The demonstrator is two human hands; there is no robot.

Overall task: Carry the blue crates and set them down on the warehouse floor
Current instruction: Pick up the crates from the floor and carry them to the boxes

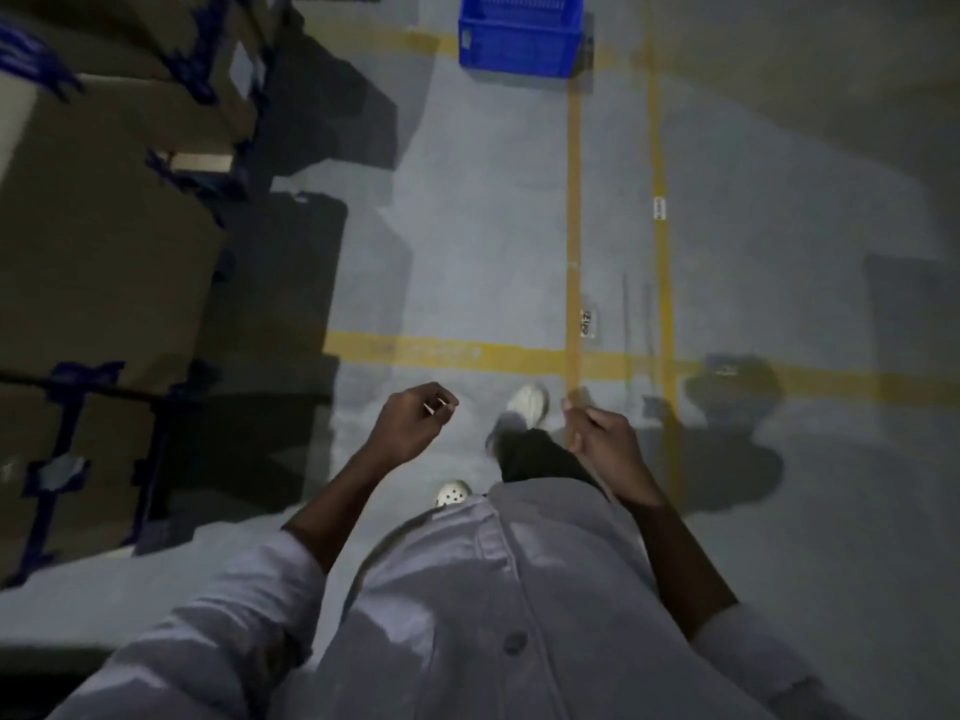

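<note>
Blue crate (519,44) is sitting on the warehouse floor (467,252) way up at the far end of the view, top part cut off by the frame; only one crate shows, and it's parked right across a yellow stripe, with another yellow line (573,200) running from its near right corner back toward the person. Nobody's touching it; both hands are well apart from the crate, on the near side of it.

Left hand (410,426) is loosely curled, knuckles up, gripping nothing as far as I can see; there are a couple of pale slivers at the fingertips and honestly I can't tell what they are. Right hand (605,439) is a bit smeared by blur, fingers loosely bent too, nothing in it.

Between the hands and the crate there's a second yellow stripe (441,350) crossing the floor, plus a small white label (588,322) stuck beside the long line; a white shoe (530,402) is stepped out toward the crate, the other shoe (452,495) further back from it. Stacked cardboard boxes (93,226) with dark blue tape stand off to the crate's left and nearer the person; pale button-up shirt (493,615) fills the end of the view farthest from the crate.
</note>
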